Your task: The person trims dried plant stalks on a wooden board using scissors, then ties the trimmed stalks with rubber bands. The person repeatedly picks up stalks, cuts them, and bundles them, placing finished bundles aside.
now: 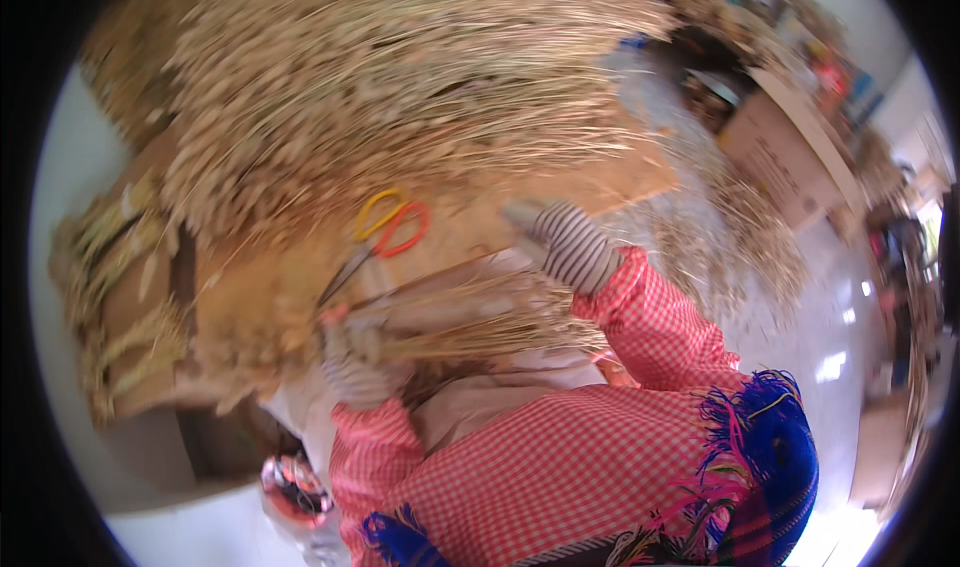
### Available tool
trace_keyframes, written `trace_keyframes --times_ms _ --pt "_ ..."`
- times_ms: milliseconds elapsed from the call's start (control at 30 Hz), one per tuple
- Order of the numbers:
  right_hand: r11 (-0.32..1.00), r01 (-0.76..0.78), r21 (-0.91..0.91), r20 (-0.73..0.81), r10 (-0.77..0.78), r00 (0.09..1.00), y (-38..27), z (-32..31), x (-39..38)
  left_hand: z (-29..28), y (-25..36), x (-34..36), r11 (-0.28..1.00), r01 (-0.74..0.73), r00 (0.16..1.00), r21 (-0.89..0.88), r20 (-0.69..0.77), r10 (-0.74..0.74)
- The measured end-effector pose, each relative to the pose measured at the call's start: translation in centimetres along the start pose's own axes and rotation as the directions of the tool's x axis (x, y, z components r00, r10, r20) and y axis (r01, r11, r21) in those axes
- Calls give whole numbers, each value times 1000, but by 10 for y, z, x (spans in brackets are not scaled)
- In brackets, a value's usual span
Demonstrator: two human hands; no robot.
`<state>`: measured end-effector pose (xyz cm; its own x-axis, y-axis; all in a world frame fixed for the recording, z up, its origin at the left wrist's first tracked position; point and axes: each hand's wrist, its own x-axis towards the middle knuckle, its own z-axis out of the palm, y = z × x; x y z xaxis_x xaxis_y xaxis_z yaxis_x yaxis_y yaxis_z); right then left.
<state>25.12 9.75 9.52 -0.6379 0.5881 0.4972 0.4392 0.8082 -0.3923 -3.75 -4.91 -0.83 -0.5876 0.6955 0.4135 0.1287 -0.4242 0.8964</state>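
A bundle of dried grass stalks with fluffy heads lies across my lap. My left hand, in a striped glove, is closed around the bundle just behind its heads at the left. My right hand, in a grey-and-white striped glove, is raised above the stalks near the board's edge. Its fingers look stretched out, somewhat blurred, with nothing visible in them. Scissors with one yellow and one orange handle rest on the wooden board, blades toward my left hand.
A large heap of dried grass covers the far part of the board, heads to the left. Smaller bunches sit at the left. Loose stalks litter the floor at the right, beside a cardboard box.
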Motion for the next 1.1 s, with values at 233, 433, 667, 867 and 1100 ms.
trace_keyframes --times_ms 233,433,667,867,1100 --pt "660 -750 42 -665 579 472 180 -144 -61 -1 6 10 442 442 838 -781 183 -515" --pt "337 -913 -232 -398 823 405 262 -155 -37 7 26 21 571 427 805 -701 8 -593" --pt "291 -928 -234 -293 888 353 294 -164 -19 -5 26 20 542 447 868 -712 201 -453" --pt "707 -705 -60 -567 557 607 252 -224 -34 -1 12 13 524 403 856 -750 107 -506" --pt "885 -399 239 -509 464 725 171 -228 48 18 20 13 547 420 799 -725 9 -601"
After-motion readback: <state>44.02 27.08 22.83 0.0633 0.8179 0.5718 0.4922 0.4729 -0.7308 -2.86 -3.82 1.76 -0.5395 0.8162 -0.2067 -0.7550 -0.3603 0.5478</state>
